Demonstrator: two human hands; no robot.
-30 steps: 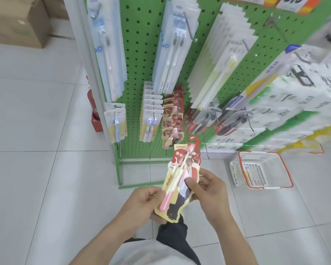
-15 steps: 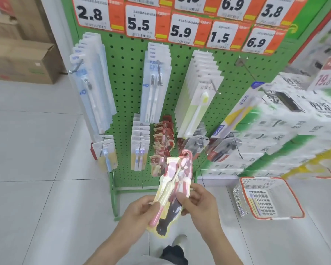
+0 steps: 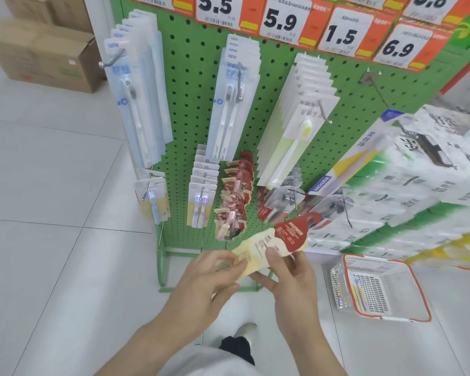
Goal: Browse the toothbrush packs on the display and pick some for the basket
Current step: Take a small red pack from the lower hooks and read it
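Observation:
Both hands hold one red and cream toothbrush pack (image 3: pixel 276 241) in front of the display, its printed back facing me and its red end pointing up to the right. My left hand (image 3: pixel 215 280) grips the cream lower end. My right hand (image 3: pixel 288 272) pinches the middle with thumb on top. The green pegboard display (image 3: pixel 198 104) carries hanging toothbrush packs: white-blue ones (image 3: pixel 139 104), a twin pack row (image 3: pixel 231 99), green-white ones (image 3: pixel 299 126) and matching red packs (image 3: pixel 236 194). The white basket with an orange rim (image 3: pixel 377 289) sits on the floor to the right, a pack inside.
Price tags (image 3: pixel 282 20) line the top of the board. Stacked tissue packs (image 3: pixel 418 180) fill the right side beside the display. Cardboard boxes (image 3: pixel 46 55) stand on the tiled floor at the far left. My shoe (image 3: pixel 244 331) shows below my hands.
The pack has been turned over from its front with pink brushes to its printed back and tilted toward the right. The camera view has tilted up toward the price tags.

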